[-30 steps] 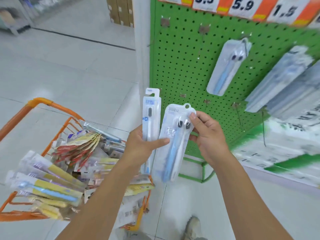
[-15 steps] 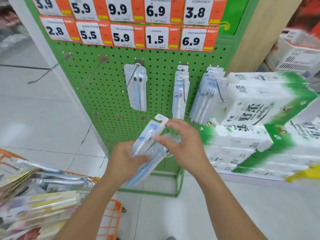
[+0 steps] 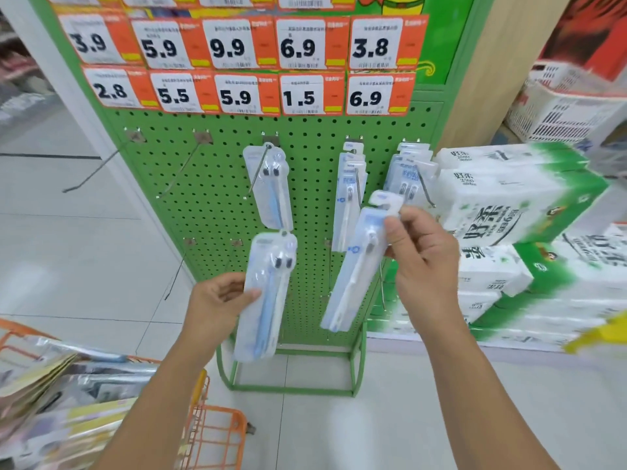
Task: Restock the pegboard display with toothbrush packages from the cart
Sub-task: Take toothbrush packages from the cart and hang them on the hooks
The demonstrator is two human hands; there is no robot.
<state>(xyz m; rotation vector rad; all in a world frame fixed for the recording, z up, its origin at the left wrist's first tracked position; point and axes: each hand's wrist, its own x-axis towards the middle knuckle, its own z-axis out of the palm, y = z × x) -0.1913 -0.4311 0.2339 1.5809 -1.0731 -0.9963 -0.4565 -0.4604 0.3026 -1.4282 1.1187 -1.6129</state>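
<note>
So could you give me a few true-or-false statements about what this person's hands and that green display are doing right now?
1. Each hand holds one toothbrush package. True: left hand grips the twin-brush pack, right hand the single-brush pack.
2. Every top-row hook on the pegboard carries stock. False: the two leftmost hooks are bare.
3. The cart is blue. False: it is orange.
4. Boxed tissue packs are stacked right of the display. True.
</note>
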